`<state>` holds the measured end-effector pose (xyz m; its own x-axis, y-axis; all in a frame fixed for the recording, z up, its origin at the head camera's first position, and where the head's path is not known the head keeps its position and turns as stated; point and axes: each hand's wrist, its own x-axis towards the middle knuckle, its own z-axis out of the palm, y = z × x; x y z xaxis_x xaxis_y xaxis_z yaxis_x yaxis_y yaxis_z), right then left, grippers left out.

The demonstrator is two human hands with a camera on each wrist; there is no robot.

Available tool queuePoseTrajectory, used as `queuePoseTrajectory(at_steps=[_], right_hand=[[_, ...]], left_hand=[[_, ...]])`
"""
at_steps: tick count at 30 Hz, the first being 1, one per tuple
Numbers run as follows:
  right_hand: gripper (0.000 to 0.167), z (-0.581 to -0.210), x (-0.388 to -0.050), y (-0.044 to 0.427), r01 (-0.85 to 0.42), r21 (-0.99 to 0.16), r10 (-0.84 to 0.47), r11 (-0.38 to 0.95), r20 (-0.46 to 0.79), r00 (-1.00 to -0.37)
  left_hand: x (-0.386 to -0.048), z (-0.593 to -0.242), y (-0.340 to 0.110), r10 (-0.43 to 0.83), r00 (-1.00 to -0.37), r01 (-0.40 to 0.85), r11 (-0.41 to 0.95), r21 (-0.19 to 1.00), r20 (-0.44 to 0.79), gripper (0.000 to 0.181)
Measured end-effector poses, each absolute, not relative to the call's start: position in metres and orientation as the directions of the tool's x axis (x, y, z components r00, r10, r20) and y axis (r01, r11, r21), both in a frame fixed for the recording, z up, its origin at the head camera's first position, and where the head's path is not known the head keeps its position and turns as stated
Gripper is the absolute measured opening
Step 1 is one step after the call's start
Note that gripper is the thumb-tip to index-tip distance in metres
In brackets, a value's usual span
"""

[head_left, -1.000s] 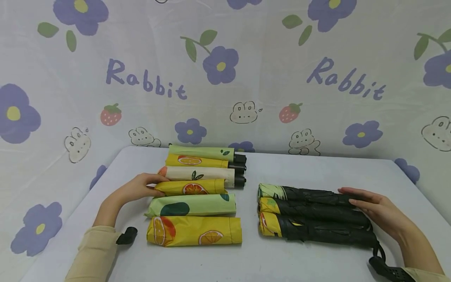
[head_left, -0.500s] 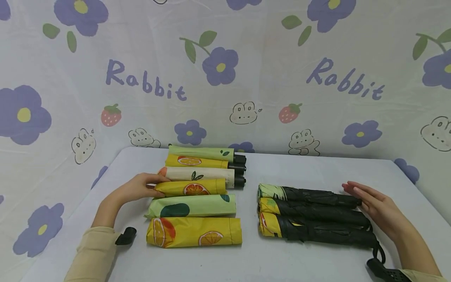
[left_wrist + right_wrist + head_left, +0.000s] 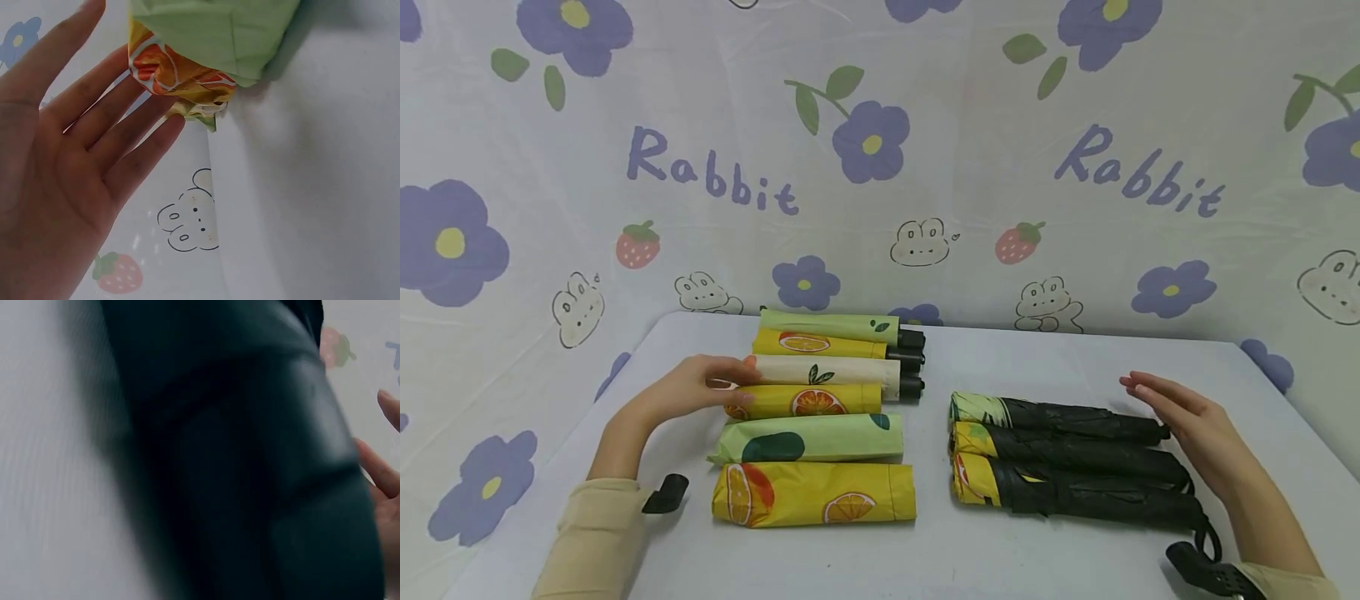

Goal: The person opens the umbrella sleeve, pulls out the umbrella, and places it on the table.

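Note:
My left hand (image 3: 700,387) has straight, spread fingers (image 3: 137,153) at the left end of a yellow umbrella sleeve (image 3: 808,401) with orange slices. It looks loosened from the sleeve; whether the fingertips still touch it I cannot tell. Behind that sleeve lies a cream umbrella (image 3: 827,372) in its cover, and in front a light green sleeve (image 3: 842,437). My right hand (image 3: 1198,433) hovers with straight fingers at the right end of three folded black umbrellas (image 3: 1075,457), holding nothing. In the right wrist view a large blurred dark shape (image 3: 244,456) covers most of the picture.
At the back left lie a green covered umbrella (image 3: 827,325) and a yellow covered one (image 3: 820,342), black ends pointing right. Nearest the front is a wider yellow sleeve (image 3: 812,493). The white table (image 3: 1000,558) meets a patterned curtain (image 3: 970,167) behind.
My left fingers have let go of the yellow sleeve and lifted slightly. My right hand has risen off the rearmost black umbrella. The umbrellas and sleeves have hardly moved.

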<state>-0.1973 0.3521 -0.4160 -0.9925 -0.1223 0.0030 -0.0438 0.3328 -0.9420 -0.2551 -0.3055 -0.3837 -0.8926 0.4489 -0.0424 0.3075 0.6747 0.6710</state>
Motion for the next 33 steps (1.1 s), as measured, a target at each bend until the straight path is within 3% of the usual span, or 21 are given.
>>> queuePoseTrajectory(at_steps=[6, 12, 24, 33], right_hand=[[0.052, -0.408, -0.205, 0.340, -0.064, -0.936, -0.084, 0.347, 0.037, -0.996], [0.051, -0.398, -0.211, 0.323, -0.115, -0.960, -0.092, 0.257, 0.094, -0.991], [0.051, -0.389, -0.221, 0.290, -0.175, -0.979, -0.142, 0.106, 0.159, -0.977], [0.060, -0.386, -0.229, 0.259, -0.154, -0.976, -0.125, 0.152, 0.136, -0.983]], left_hand=[[-0.259, -0.379, -0.305, 0.455, -0.889, 0.368, 0.654, 0.661, 0.044, 0.039], [-0.264, -0.377, -0.304, 0.361, -0.927, 0.334, 0.673, 0.660, 0.101, 0.031], [-0.270, -0.393, -0.303, 0.258, -0.955, 0.291, 0.701, 0.651, 0.149, 0.049], [-0.269, -0.398, -0.301, 0.244, -0.967, 0.226, 0.687, 0.691, 0.074, 0.057]])
